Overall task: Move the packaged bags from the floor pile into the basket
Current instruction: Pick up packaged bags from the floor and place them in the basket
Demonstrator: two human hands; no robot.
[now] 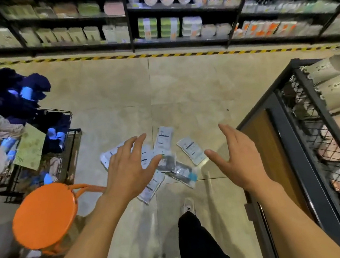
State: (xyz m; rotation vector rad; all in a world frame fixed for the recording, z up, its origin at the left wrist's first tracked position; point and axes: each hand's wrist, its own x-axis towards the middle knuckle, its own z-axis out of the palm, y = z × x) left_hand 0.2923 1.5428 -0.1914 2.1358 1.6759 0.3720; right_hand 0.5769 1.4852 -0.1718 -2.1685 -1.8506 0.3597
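a: item one, the packaged bags (pixel 166 157). where do we log them?

b: on the floor (pixel 181 89), in a loose scatter straight ahead of us, between our two hands as the camera sees it. we count several flat clear packets with white labels; some overlap, one at the right edge (pixel 191 150) lies a little apart from the rest. two near the middle show dark contents. the exact count we cannot tell, since our left hand covers part of the pile.

a: item two, our left hand (pixel 127 172).

b: fingers spread wide and straight, palm down, holding nothing. it sits over the left part of the scatter in the view; whether it touches any packet we cannot tell.

a: item three, our right hand (pixel 237 159).

b: also wide open, fingers straight, thumb stretched toward the pile, holding nothing. it is to the right of the packets.

a: item four, the basket.

b: a black wire basket (pixel 64 141) stands at our left, beside an orange stool (pixel 44 215). it holds dark blue folded goods and pale packets. a second black mesh bin (pixel 304 126) with a wooden side panel stands at our right, with pale rolled items on top. which of the two is meant we cannot tell.

a: surroundings?

b: dark shelves (pixel 172 11) of boxed goods along the far side, a yellow and black striped line (pixel 177 54) on the floor before them. our dark trouser leg and pale shoe (pixel 188 206) show below the pile.
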